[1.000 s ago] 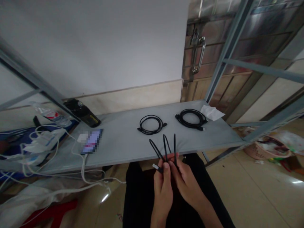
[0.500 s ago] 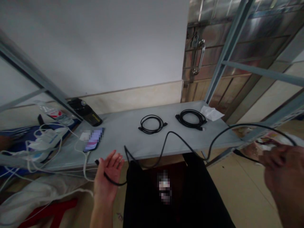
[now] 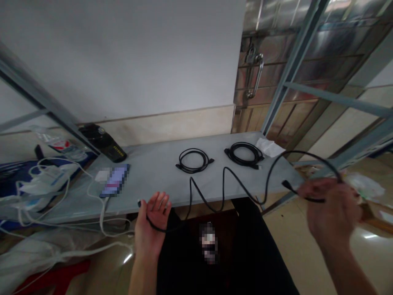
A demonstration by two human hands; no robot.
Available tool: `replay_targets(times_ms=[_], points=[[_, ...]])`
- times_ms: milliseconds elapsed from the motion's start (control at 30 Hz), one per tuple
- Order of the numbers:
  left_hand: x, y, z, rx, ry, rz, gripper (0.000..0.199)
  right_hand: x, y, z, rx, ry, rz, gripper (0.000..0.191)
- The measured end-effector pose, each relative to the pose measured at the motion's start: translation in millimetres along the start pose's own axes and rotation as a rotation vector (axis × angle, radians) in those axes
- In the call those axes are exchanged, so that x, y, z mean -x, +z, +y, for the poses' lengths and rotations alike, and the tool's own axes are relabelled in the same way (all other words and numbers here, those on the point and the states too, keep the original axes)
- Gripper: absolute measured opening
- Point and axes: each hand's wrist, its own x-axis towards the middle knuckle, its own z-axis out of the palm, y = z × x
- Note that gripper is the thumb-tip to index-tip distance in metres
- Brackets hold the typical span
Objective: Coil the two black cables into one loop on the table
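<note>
Black cable (image 3: pixel 223 188) stretches across the person's front, its long axis running left to right in loose waves over the near edge of the grey tabletop (image 3: pixel 147 184). The right hand (image 3: pixel 331 205), raised at far right, grips it in a clenched hold, a small connector (image 3: pixel 287 184) jutting out leftward. The left hand (image 3: pixel 153 217) lies open, palm up, with the cable across its base and the other end just past its edge. Two coiled black cables (image 3: pixel 193 160) (image 3: pixel 244 155) rest beyond on the tabletop.

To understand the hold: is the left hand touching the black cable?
Touching. The head view shows the black cable lying across the lower palm of the left hand.
</note>
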Motion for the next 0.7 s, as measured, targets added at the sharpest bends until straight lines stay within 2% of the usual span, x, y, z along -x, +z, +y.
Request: replay_targets(times_ms=[67, 200, 267, 300, 367, 467, 567, 700], points=[[11.5, 10.9, -18.0, -0.014, -0.075, -0.085, 0.044, 37.3, 41.3, 3.7, 0.180, -0.048, -0.341, 0.044], [32.5, 30.7, -42.9, -0.015, -0.197, -0.293, 0.049, 105.4, 106.8, 22.1, 0.287, -0.094, -0.937, 0.034], [37.0, 37.5, -46.6, -0.027, -0.211, -0.327, 0.051, 136.3, 131.7, 33.4, 0.381, -0.225, -1.191, 0.028], [37.7, 39.7, -46.1, -0.039, -0.197, -0.319, 0.051, 150.6, 141.8, 38.7, 0.426, -0.288, -1.278, 0.025], [37.0, 41.9, -40.9, -0.066, -0.160, -0.269, 0.050, 174.8, 156.1, 47.1, 0.505, -0.364, -1.372, 0.028], [34.5, 41.2, -27.2, -0.089, -0.174, -0.210, 0.041, 192.8, 162.4, 51.9, 0.573, -0.367, -1.430, 0.048], [32.0, 42.0, -13.6, -0.066, -0.241, -0.319, 0.037, 185.2, 158.2, 48.7, 0.546, -0.382, -1.443, 0.050], [24.3, 57.8, -0.3, -0.053, -0.241, -0.526, 0.037, 151.5, 158.6, 47.3, 0.477, -0.510, -1.379, 0.045]])
